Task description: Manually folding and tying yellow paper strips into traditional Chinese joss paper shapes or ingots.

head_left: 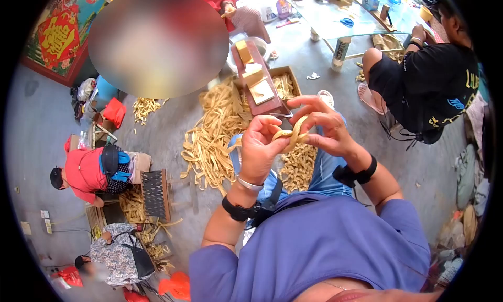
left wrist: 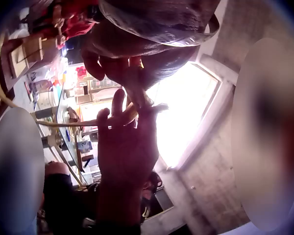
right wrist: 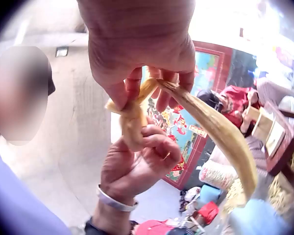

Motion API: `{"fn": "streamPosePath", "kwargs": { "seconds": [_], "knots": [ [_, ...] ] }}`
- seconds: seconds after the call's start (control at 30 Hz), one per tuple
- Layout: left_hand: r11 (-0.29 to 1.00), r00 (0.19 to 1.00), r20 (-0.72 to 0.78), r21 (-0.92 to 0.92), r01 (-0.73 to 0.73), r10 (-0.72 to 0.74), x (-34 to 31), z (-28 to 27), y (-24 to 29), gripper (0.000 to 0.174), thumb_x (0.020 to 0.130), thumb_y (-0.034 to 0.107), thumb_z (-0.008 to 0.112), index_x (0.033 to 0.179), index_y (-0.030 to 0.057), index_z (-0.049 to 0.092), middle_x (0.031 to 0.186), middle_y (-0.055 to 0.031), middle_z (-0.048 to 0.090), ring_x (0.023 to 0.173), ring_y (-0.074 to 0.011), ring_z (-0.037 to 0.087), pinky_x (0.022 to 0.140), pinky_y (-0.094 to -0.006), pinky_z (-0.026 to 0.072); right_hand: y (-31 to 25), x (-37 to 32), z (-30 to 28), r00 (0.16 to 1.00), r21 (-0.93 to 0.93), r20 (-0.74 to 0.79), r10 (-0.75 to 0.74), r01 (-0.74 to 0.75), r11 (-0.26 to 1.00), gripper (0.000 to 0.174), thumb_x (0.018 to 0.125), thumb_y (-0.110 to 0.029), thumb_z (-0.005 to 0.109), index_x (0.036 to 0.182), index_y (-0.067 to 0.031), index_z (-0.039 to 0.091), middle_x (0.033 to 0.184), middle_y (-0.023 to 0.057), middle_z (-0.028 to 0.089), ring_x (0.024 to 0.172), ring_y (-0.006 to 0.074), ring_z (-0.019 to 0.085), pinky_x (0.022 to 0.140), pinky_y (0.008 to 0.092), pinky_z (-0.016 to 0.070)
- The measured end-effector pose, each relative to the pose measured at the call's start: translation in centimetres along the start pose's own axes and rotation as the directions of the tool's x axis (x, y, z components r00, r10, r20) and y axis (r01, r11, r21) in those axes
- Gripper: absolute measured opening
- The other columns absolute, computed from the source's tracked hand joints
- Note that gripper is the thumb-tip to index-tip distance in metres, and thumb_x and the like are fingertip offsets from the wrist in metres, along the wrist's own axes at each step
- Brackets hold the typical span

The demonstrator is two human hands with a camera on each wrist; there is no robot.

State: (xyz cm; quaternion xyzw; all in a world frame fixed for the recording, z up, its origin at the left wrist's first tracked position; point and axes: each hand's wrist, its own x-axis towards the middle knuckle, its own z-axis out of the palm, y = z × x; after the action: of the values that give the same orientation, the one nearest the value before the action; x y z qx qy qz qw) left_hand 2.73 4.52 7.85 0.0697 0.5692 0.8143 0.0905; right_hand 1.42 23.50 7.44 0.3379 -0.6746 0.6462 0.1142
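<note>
A long, flat tan strip (head_left: 295,133), looped over itself, is between my two hands in front of my lap. My left hand (head_left: 260,150), with a silver bangle at its wrist, pinches one end of the loop between thumb and fingers. From the other side, my right hand (head_left: 331,128) pinches the strip at the crossing. In the right wrist view a folded, knot-like part of the strip (right wrist: 132,128) sits between both hands, and a wide free tail hangs off to the right. The left wrist view is dark, with the strip (left wrist: 81,123) stretching out sideways from the fingers.
Below my hands lies a heap of short knotted pieces (head_left: 298,168). Loose long strips (head_left: 217,129) pile up on the left. A dark red bench (head_left: 252,74) holds small blocks ahead. People sit or bend around, one in black (head_left: 435,77) beside a glass table (head_left: 361,24).
</note>
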Motion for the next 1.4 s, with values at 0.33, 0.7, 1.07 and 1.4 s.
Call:
{"fn": "streamPosePath", "kwargs": {
  "seconds": [0.33, 0.7, 1.07, 1.4],
  "knots": [
    [0.677, 0.95, 0.116, 0.676, -0.29, 0.291, 1.1, 1.0, -2.2, 0.041, 0.071, -0.007, 0.063, 0.11, 0.0048, 0.056, 0.09, -0.0106, 0.064, 0.084, -0.0237, 0.062, 0.078, -0.0325, 0.0481, 3.5, -2.6, 2.2, 0.86, 0.401, -0.222, 0.46, -0.35, 0.847, 0.017, 0.076, 0.0, 0.069, 0.087, -0.0035, 0.056, 0.082, 0.0008, 0.053, 0.075, 0.0047, 0.052, 0.061, 0.0181, 0.0413],
    [0.495, 0.804, 0.265, 0.674, -0.549, 0.532, 0.5, 1.5, -5.3, 0.037, 0.078, -0.01, 0.061, 0.111, 0.0026, 0.054, 0.097, -0.0085, 0.062, 0.089, -0.0154, 0.061, 0.081, -0.0277, 0.0491, 5.4, -3.8, 3.2, 0.842, -0.095, -0.343, 0.416, -0.472, 0.877, 0.02, 0.071, 0.001, 0.068, 0.087, -0.0028, 0.057, 0.074, -0.0005, 0.055, 0.074, 0.0061, 0.054, 0.06, 0.0219, 0.0432],
    [0.97, 0.999, -0.002, 0.242, -0.032, 0.033, 2.2, -1.6, -6.1, 0.008, 0.091, 0.007, 0.059, 0.093, 0.0, 0.062, 0.079, -0.0013, 0.06, 0.069, -0.0075, 0.058, 0.063, -0.0207, 0.0499, 4.1, -4.2, 3.0, 0.766, 0.308, -0.236, 0.598, -0.525, 0.794, 0.034, 0.079, -0.004, 0.07, 0.11, -0.0021, 0.057, 0.093, 0.0012, 0.056, 0.073, 0.0073, 0.059, 0.062, 0.0212, 0.0498],
    [0.967, 0.997, -0.002, -0.245, 0.075, -0.078, 2.6, -3.4, -6.5, 0.021, 0.093, 0.019, 0.058, 0.105, 0.0019, 0.055, 0.084, -0.0053, 0.063, 0.069, -0.0097, 0.059, 0.058, -0.024, 0.0504, 4.0, -4.1, 3.2, 0.839, -0.134, -0.342, 0.423, -0.489, 0.862, 0.013, 0.079, -0.009, 0.071, 0.089, -0.0011, 0.071, 0.072, 0.0084, 0.065, 0.064, 0.0133, 0.061, 0.057, 0.0265, 0.0457]
  ]
}}
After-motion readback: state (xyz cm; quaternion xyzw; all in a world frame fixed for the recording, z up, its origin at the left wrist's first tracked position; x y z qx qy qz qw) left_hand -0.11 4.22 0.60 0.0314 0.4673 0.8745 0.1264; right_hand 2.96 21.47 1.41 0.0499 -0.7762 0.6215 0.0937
